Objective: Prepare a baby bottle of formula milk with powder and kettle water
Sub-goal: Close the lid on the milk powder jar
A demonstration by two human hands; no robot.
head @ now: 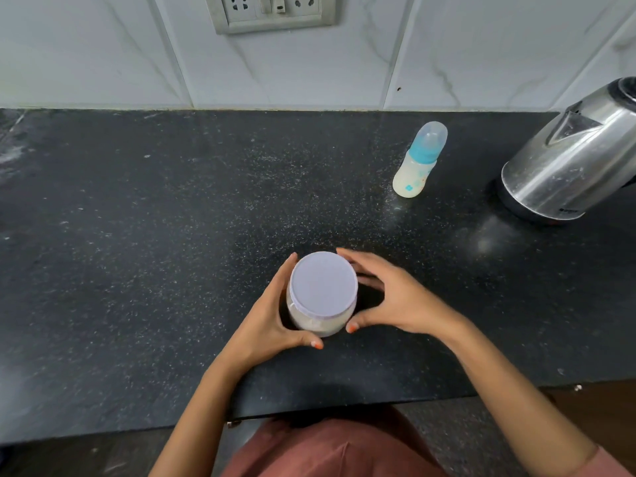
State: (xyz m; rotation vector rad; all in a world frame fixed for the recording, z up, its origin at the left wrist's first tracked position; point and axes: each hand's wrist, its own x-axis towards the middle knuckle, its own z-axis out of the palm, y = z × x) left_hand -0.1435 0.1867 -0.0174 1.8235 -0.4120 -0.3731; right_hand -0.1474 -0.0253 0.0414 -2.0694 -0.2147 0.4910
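Translucent round powder jar [311, 323], pale lilac lid [323, 285] on, upright on black speckled surface [172, 235], axis vertical. Grip: left hand [272, 318] wraps left side; right hand [395, 297] cups right side, forefinger at lid rim.

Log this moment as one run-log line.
left hand grips powder jar | right hand cups it | lid on | baby bottle capped, upright | kettle far right, untouched

Head camera looks down, close over the counter [137, 235], facing the wall [103, 56].
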